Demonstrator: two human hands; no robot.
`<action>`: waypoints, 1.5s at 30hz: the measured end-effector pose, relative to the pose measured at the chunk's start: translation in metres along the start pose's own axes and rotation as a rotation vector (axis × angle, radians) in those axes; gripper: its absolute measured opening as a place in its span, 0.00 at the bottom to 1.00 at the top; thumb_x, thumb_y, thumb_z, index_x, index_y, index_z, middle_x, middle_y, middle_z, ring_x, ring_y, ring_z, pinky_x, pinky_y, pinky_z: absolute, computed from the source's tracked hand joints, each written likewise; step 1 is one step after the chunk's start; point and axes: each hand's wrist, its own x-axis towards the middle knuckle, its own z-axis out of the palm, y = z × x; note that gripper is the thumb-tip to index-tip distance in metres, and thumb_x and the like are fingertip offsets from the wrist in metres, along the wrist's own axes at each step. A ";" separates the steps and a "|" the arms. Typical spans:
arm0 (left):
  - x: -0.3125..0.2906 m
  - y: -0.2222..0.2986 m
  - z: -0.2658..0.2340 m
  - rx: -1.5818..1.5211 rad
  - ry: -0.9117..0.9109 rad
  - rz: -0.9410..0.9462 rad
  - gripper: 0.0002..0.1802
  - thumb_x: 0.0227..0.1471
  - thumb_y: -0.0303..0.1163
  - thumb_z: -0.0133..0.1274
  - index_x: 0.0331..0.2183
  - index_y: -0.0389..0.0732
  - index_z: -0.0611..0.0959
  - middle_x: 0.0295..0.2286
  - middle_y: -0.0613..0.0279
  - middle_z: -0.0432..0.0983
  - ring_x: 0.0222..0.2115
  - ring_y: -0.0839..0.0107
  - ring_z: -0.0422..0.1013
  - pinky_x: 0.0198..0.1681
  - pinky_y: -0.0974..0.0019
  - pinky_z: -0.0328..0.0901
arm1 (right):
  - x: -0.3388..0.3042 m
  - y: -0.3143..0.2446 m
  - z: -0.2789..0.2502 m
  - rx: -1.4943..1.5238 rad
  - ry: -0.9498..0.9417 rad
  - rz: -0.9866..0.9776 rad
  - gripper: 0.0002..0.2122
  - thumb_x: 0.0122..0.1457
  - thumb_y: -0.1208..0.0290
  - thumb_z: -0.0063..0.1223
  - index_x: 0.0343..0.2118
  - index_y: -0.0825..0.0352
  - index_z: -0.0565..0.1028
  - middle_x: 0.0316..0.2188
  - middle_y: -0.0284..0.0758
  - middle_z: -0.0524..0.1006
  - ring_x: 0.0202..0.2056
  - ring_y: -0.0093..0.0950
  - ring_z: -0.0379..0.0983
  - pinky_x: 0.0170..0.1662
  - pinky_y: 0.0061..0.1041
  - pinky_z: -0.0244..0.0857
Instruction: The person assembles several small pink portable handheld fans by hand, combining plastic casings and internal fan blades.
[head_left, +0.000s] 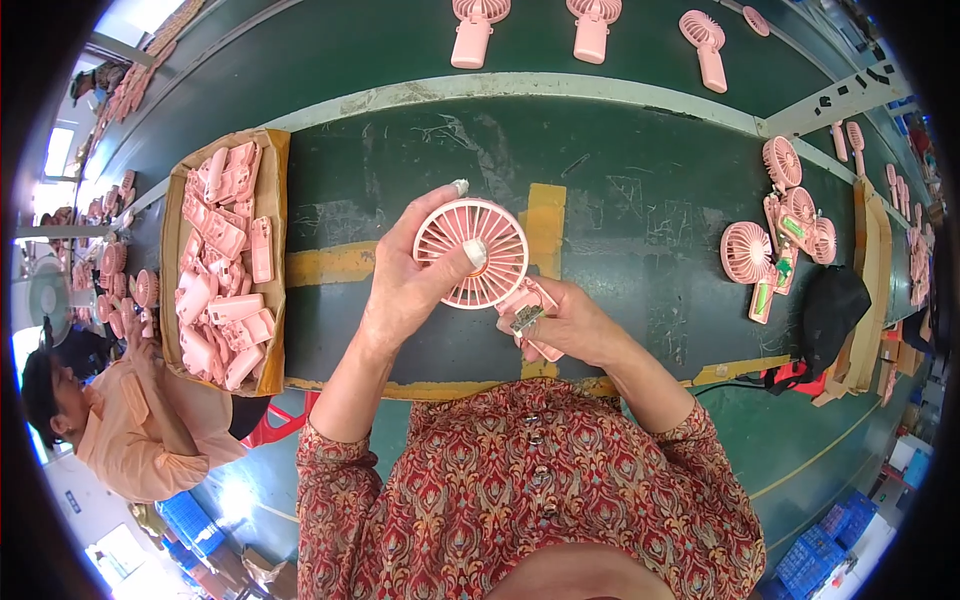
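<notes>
A pink handheld fan (500, 225) is held between both hands over the dark green bench. My left hand (405, 265) grips its round grille, with the thumb, which has a white covering on its tip, pressed near the hub. My right hand (575, 325) is closed around the fan's handle below the grille. The handle is uncovered there, and a small green circuit board (527, 318) shows beside my right thumb. My right fingertips are partly hidden behind the handle.
A cardboard box (280, 200) of pink handle shells stands left. Partly assembled pink fans (747, 252) lie right, near a black cap-like item (836, 320). More fans (472, 40) lie beyond the pale rail (520, 85). A co-worker in orange (150, 430) sits at far left.
</notes>
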 end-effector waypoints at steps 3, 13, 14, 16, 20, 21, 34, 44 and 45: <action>0.002 -0.001 0.002 0.018 0.011 -0.026 0.31 0.46 0.30 0.60 0.51 0.32 0.67 0.37 0.58 0.74 0.38 0.76 0.70 0.43 0.71 0.65 | 0.001 0.011 0.001 0.039 0.012 -0.054 0.12 0.56 0.73 0.51 0.43 0.67 0.69 0.28 0.30 0.74 0.22 0.16 0.70 0.24 0.15 0.67; 0.005 -0.003 0.001 0.307 0.033 0.128 0.30 0.44 0.32 0.61 0.48 0.33 0.70 0.38 0.55 0.73 0.39 0.69 0.70 0.42 0.68 0.66 | 0.003 0.018 0.005 -0.034 0.097 -0.199 0.14 0.61 0.61 0.44 0.38 0.70 0.70 0.24 0.32 0.73 0.23 0.19 0.71 0.26 0.19 0.67; 0.004 -0.004 0.003 0.582 0.126 0.315 0.28 0.42 0.31 0.61 0.46 0.34 0.72 0.38 0.53 0.72 0.40 0.63 0.70 0.41 0.66 0.66 | 0.005 0.021 0.004 -0.033 0.100 -0.201 0.14 0.61 0.61 0.44 0.38 0.70 0.70 0.24 0.32 0.73 0.23 0.19 0.71 0.26 0.19 0.67; 0.002 -0.003 0.008 0.867 0.199 0.547 0.23 0.40 0.29 0.61 0.41 0.35 0.75 0.37 0.51 0.72 0.38 0.57 0.70 0.39 0.63 0.67 | 0.013 0.026 0.001 0.001 0.202 -0.202 0.15 0.62 0.60 0.43 0.38 0.70 0.71 0.23 0.32 0.73 0.24 0.20 0.72 0.26 0.20 0.68; -0.017 -0.008 0.026 0.708 0.017 0.392 0.12 0.38 0.27 0.61 0.30 0.36 0.80 0.26 0.55 0.75 0.27 0.59 0.73 0.30 0.63 0.68 | 0.018 0.023 0.000 0.045 0.278 -0.173 0.16 0.63 0.61 0.40 0.36 0.71 0.70 0.23 0.33 0.73 0.25 0.21 0.73 0.26 0.20 0.68; -0.017 -0.012 0.029 0.751 -0.015 0.362 0.10 0.40 0.22 0.59 0.30 0.35 0.80 0.25 0.56 0.76 0.25 0.65 0.73 0.29 0.68 0.67 | 0.020 0.025 0.000 0.046 0.278 -0.171 0.16 0.63 0.61 0.40 0.36 0.71 0.70 0.23 0.33 0.73 0.25 0.21 0.73 0.26 0.20 0.68; -0.022 -0.036 0.018 0.860 -0.078 0.171 0.05 0.46 0.26 0.52 0.29 0.38 0.74 0.22 0.52 0.74 0.24 0.53 0.72 0.26 0.57 0.66 | 0.025 0.035 -0.011 0.474 0.192 -0.050 0.20 0.63 0.56 0.38 0.44 0.70 0.68 0.34 0.40 0.75 0.33 0.29 0.75 0.34 0.24 0.71; -0.026 -0.058 0.028 0.804 -0.016 0.206 0.04 0.47 0.23 0.51 0.30 0.37 0.72 0.22 0.52 0.73 0.23 0.53 0.71 0.26 0.58 0.65 | 0.027 0.033 -0.009 0.412 0.251 -0.075 0.22 0.61 0.52 0.42 0.43 0.69 0.69 0.32 0.36 0.76 0.32 0.24 0.75 0.32 0.20 0.70; -0.025 -0.059 0.028 0.796 -0.010 0.207 0.05 0.47 0.24 0.50 0.30 0.38 0.72 0.23 0.52 0.73 0.25 0.51 0.71 0.27 0.54 0.65 | 0.027 0.034 -0.010 0.414 0.253 -0.076 0.22 0.61 0.52 0.42 0.43 0.69 0.69 0.32 0.36 0.76 0.32 0.24 0.75 0.32 0.20 0.70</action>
